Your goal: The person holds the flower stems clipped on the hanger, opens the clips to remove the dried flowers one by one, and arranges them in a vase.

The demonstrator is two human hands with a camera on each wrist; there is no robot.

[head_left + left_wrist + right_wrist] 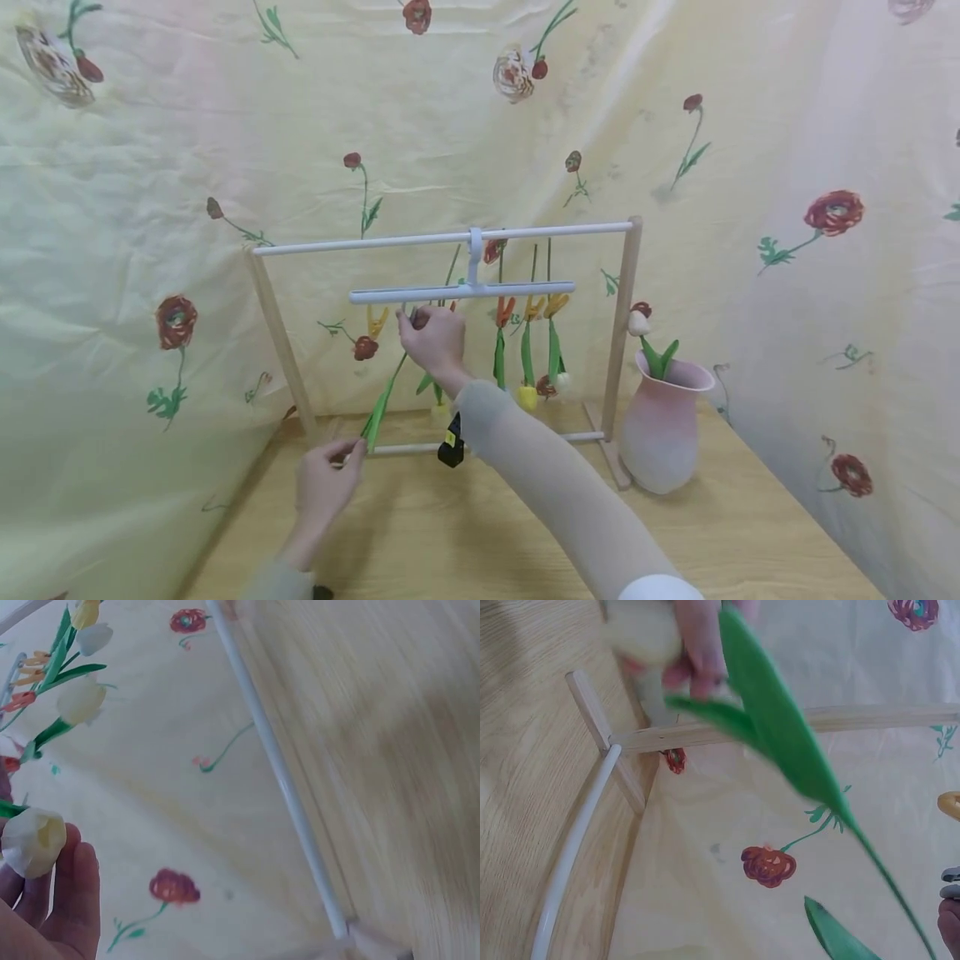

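My left hand [326,479] grips a white artificial tulip [34,840] by its bloom, low at the left of the rack. Its green leaf [381,408] and stem slant up toward my right hand [437,340]. That hand is raised just under the white hanger bar [461,293], its fingers pinching a grey clip [951,883] at the right edge of the right wrist view. Left of it, a yellow clip [377,323] hangs from the bar with no flower. Further right, orange and yellow clips [506,312] hold several tulips upside down, one a yellow tulip [528,397].
The hanger hooks over the rack's white top rod [360,243], between wooden posts [628,325]. A white lower rod [277,765] runs close above the wooden table [720,517]. At right, a pink and white vase [660,433] holds a white tulip [639,323]. Floral cloth hangs behind.
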